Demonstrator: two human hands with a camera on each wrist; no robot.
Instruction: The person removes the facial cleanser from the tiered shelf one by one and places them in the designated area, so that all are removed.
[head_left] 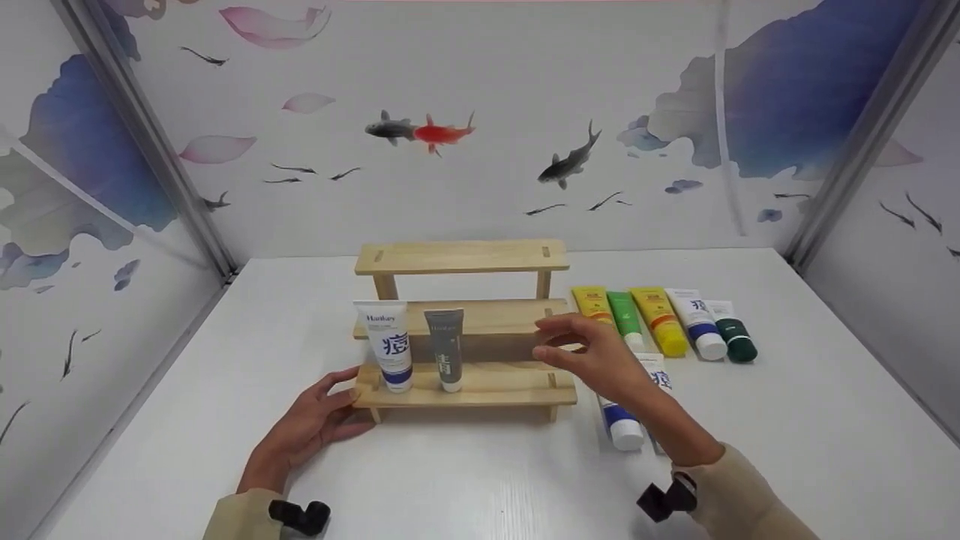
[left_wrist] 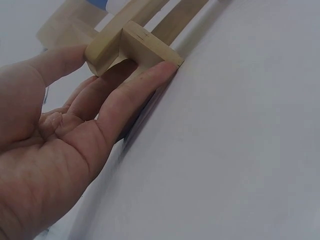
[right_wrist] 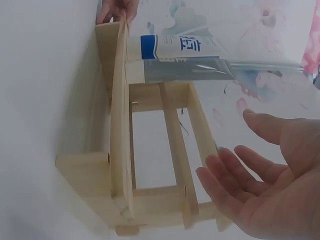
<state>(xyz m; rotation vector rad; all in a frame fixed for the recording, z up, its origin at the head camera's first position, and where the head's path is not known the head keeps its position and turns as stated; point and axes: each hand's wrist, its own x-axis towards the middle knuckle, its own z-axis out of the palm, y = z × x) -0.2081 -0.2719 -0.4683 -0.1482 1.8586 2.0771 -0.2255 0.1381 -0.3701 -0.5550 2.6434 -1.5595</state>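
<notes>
A three-tier wooden display rack (head_left: 465, 256) stands on the white table. On its lowest step, a white tube with a blue band (head_left: 386, 345) and a slim grey tube (head_left: 447, 349) stand side by side, caps down. My left hand (head_left: 311, 420) grips the left end of that step. In the left wrist view its thumb is against the board's edge and its fingers (left_wrist: 145, 82) lie along the wooden leg. My right hand (head_left: 596, 356), holding nothing, hovers by the rack's right end with fingers loosely bent, and the right wrist view shows its palm (right_wrist: 280, 200).
Right of the rack lie yellow tubes (head_left: 660, 321), a green tube (head_left: 624, 313), a white-and-blue tube (head_left: 697, 324) and a dark green tube (head_left: 736, 334). Nearer, another white-and-blue tube (head_left: 624, 427) lies partly hidden by my right arm. Printed panels (head_left: 480, 187) enclose the table.
</notes>
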